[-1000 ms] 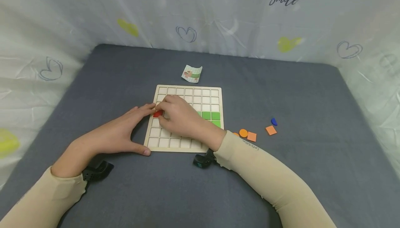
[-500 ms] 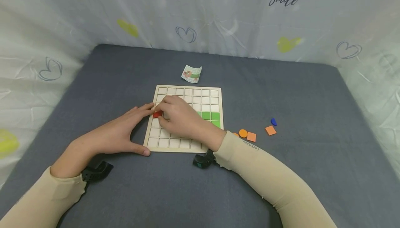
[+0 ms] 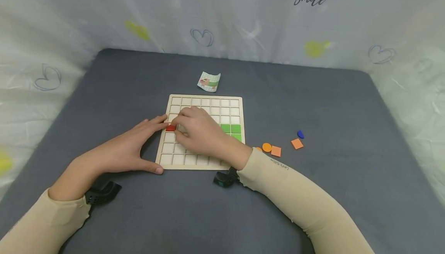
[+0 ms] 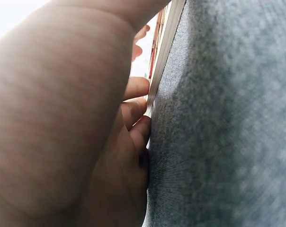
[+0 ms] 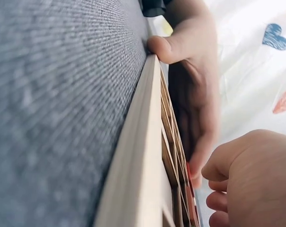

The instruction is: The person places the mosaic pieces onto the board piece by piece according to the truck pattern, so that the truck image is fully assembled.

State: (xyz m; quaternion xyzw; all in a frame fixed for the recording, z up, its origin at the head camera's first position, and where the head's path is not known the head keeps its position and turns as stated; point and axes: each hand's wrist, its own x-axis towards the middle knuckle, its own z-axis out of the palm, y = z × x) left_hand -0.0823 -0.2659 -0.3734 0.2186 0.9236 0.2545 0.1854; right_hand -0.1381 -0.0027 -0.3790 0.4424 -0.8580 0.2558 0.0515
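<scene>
A pale wooden grid board (image 3: 194, 167) lies flat, with a red square tile (image 3: 170, 128) in a cell at its left edge. Several green square tiles (image 3: 230, 129) fill cells at the right. My left hand (image 3: 132, 145) spans the left side, thumb at the near corner and fingertips at the edge by the red tile. My right hand (image 3: 201, 134) reaches across the board, its bent fingertips just right of the red tile, with a gap between thumb and index finger. The right wrist view shows its fingers (image 5: 216, 201) close over the board; the cells underneath are hidden.
A small picture card (image 3: 209, 82) lies beyond the board. To the right are an orange round tile (image 3: 267, 147), orange square tiles (image 3: 276, 151) and a blue half-round piece (image 3: 300, 134). The right sleeve (image 3: 278, 176) partly covers another orange piece. A printed curtain (image 3: 236, 18) hangs behind the table.
My right fingertips have shifted slightly right across the board, off the red tile, which shows more fully now. The left hand stays at the board's edge. The head view has turned a little.
</scene>
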